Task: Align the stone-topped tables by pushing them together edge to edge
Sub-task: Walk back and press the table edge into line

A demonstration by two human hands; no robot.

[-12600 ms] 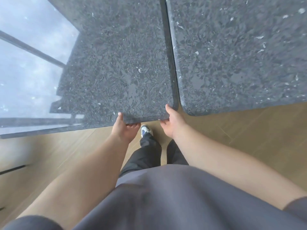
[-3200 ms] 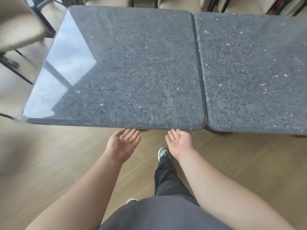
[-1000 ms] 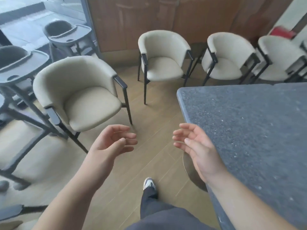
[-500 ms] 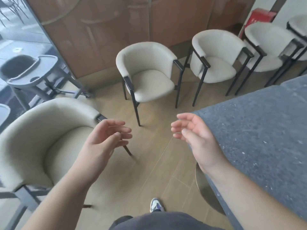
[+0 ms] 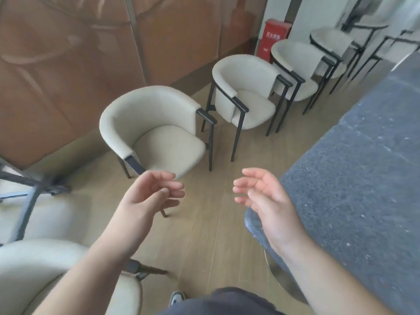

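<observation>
Stone-topped table (image 5: 354,178) runs along the right side of view, near corner rounded, by the person's right forearm. Right hand (image 5: 266,198) hovers just left of that corner, fingers loosely bent, holding nothing, not touching the top. Left hand (image 5: 150,194) hangs over the wood floor (image 5: 204,235), fingers relaxed, empty too. Cream armchairs w/ black legs beyond: nearest chair (image 5: 156,133), second chair (image 5: 247,92). Red box (image 5: 272,37) at the wall.
</observation>
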